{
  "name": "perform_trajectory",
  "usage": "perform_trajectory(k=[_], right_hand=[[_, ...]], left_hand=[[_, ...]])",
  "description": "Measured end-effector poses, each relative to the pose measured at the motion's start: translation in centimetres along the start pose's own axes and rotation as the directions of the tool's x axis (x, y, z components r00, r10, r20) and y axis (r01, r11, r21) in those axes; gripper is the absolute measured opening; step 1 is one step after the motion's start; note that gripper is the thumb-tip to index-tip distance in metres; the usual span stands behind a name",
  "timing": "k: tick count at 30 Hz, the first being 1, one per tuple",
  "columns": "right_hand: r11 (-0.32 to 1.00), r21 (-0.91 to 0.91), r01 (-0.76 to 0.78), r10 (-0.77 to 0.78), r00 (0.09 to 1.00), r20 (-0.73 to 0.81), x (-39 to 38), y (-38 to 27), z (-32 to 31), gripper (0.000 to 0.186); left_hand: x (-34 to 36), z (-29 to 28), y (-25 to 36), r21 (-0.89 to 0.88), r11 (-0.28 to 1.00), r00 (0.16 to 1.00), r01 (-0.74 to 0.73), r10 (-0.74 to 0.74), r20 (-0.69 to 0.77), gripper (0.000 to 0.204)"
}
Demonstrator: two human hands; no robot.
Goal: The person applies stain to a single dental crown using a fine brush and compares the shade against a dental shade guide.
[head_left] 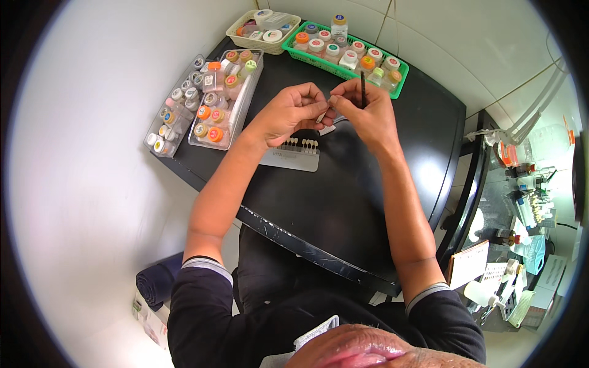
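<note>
My left hand (293, 115) is closed in a pinch over the black table. Between its thumb and fingers is a small pale, tooth-coloured tab (321, 116). Close beside it, my right hand (371, 116) is closed, its thumb and forefinger tips meeting near the left fingertips. A thin dark stick (362, 89), like a brush or pen handle, stands up from the right hand; its lower end is hidden. Whether the right fingertips also pinch something small, I cannot tell. Under my left wrist lies a grey tooth shade guide (291, 161) with several tooth-shaped tabs. A small white piece (327, 130) lies below the hands.
A clear tray of jars (226, 140) and a bin of smaller jars (161, 132) stand at the left. Behind are a cream basket (244, 43) and a green basket of jars (319, 66). A cluttered dark side table (491, 211) stands at the right.
</note>
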State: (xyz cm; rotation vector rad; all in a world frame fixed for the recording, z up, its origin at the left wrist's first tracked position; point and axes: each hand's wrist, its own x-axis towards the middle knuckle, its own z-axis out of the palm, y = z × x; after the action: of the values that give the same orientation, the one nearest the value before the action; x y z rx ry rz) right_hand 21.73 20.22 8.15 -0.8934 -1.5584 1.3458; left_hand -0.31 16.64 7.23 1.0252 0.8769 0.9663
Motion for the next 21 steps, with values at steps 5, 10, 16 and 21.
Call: perform_trajectory(k=[5,10,16,21], right_hand=[[0.98,0.174,0.1,-0.062,0.975,-0.213,-0.1,0.8,2.1,0.033],[0.941,0.306,0.147,-0.042,0.945,-0.323,-0.9,3.7,3.4,0.08],[0.991,0.126,-0.035,0.049,0.992,-0.114,-2.3,6.0,4.2,0.053],[0.996,0.083,-0.025,0.032,0.996,-0.088,-1.8,5.9,4.5,0.047]], left_hand=[[0.0,-2.8,0.4,0.001,0.999,0.998,-0.035,0.035,-0.06,0.017],[-1.0,-2.9,-0.6,0.003,0.98,0.926,-0.201,0.191,-0.326,0.025],[-2.1,-2.1,-0.5,0.033,0.935,0.857,-0.354,0.338,-0.39,0.021],[-3.1,-2.2,0.2,0.124,0.883,0.791,-0.452,0.461,-0.402,0.015]])
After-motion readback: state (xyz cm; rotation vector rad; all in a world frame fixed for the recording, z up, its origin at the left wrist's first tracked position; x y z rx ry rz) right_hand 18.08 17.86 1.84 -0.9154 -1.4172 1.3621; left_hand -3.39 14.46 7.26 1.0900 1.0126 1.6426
